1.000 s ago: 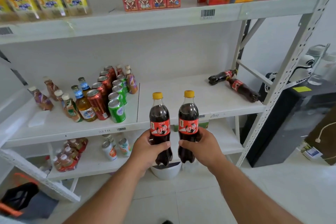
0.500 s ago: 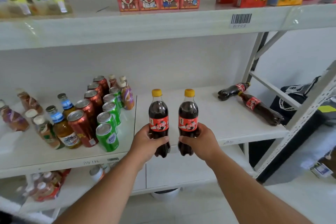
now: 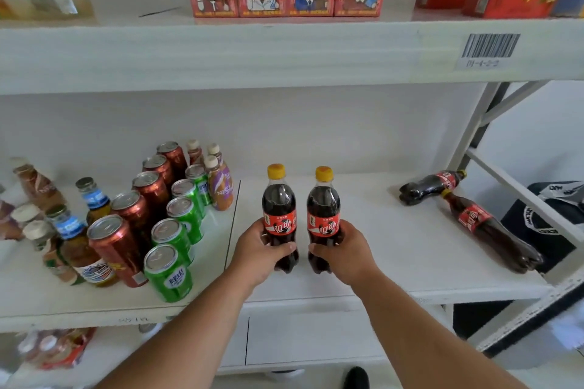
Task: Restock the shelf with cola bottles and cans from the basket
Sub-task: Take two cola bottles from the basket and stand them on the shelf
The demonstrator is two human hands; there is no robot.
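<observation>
Cans (image 3: 164, 230) stood left, two cola bottles (image 3: 467, 215) lay right; left hand (image 3: 262, 253) and right hand (image 3: 344, 253) each gripped an upright bottle (image 3: 279, 215) over the shelf (image 3: 395, 249).

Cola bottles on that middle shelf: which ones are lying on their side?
The two at the right end: cola bottle and, nearer, cola bottle. The pair gripped by the left hand and right hand stands upright.
</observation>
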